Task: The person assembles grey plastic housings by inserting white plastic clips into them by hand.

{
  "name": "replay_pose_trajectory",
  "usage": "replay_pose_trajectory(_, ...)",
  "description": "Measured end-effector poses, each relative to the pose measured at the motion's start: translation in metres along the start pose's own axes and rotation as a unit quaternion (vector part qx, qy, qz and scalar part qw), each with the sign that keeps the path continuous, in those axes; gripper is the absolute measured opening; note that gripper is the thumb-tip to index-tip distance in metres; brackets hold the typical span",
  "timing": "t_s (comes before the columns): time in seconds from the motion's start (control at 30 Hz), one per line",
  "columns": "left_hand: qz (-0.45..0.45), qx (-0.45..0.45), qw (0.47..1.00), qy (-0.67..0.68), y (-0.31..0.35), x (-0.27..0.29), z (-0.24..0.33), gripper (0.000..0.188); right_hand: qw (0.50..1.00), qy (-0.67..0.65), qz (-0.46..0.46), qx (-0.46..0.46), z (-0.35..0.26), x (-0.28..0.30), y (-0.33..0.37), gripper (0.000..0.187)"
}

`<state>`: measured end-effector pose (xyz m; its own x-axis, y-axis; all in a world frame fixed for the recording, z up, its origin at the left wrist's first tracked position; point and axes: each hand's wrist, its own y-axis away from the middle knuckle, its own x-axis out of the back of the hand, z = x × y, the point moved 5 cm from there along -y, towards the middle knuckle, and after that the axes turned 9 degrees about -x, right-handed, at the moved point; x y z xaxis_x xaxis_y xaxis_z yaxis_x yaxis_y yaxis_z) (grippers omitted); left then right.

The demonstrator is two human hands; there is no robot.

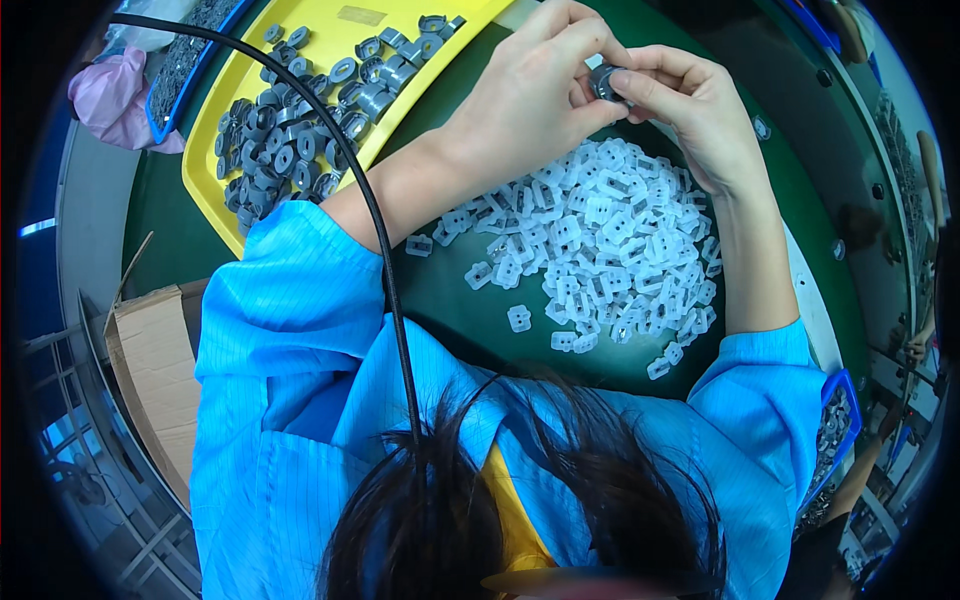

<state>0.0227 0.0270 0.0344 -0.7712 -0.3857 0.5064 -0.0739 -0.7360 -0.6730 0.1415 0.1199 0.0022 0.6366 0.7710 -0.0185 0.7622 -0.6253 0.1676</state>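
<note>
At the far left a torn-edged cardboard box (155, 375) stands low beside the person, and above it a yellow tray (245, 75) holds many loose grey caps (375, 100), lying at every angle. A black cable (402, 340) runs down across the view, over the left forearm; if it caught on that arm, it could tug the hand off its grip. The left hand (540, 90) is bent inward, its fingertips closed on one side of a small dark grey part (605, 83), which sits between both hands, past the far edge of the white plastic pieces (620, 240) heaped on the green table (440, 310). Pinched only by fingertips, the part could slip and drop into that heap. Its long axis seems to slant from upper left to lower right, though the fingers cover too much to tell which way its open end faces. The right hand (705, 110) grasps the other side, thumb pressed on it. Farther right is a blue bin (850, 385) of small pieces.
</note>
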Motion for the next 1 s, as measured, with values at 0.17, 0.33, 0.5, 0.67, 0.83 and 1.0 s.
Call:
replay_pose_trajectory(0.17, 0.007, -0.137, 0.984, -0.118, 0.0, 0.004, 0.009, 0.031, 1.0, 0.017, -0.018, -0.007, 0.003, 0.002, -0.002, 0.021)
replay_pose_trajectory(0.33, -0.087, -0.012, 0.994, 0.058, 0.003, 0.002, -0.005, 0.034, 0.998, 0.023, -0.028, -0.045, -0.003, 0.005, 0.004, 0.015)
replay_pose_trajectory(0.5, 0.007, -0.114, 0.993, -0.041, -0.002, -0.002, 0.004, 0.03, 0.988, 0.129, 0.066, 0.048, -0.014, -0.005, 0.007, 0.02)
replay_pose_trajectory(0.67, 0.001, -0.018, 0.995, 0.095, 0.0, -0.004, 0.005, 0.035, 0.984, -0.142, -0.11, -0.001, -0.005, -0.006, 0.002, 0.021)
replay_pose_trajectory(0.83, -0.074, -0.011, 0.997, -0.028, -0.003, 0.005, -0.012, 0.03, 0.983, -0.179, -0.003, -0.046, 0.021, 0.029, -0.012, 0.023)
replay_pose_trajectory(1.0, -0.09, 0.059, 0.928, -0.355, 0.0, 0.089, -0.084, 0.022, 0.954, 0.151, 0.255, -0.045, 0.03, 0.099, -0.019, 0.032)
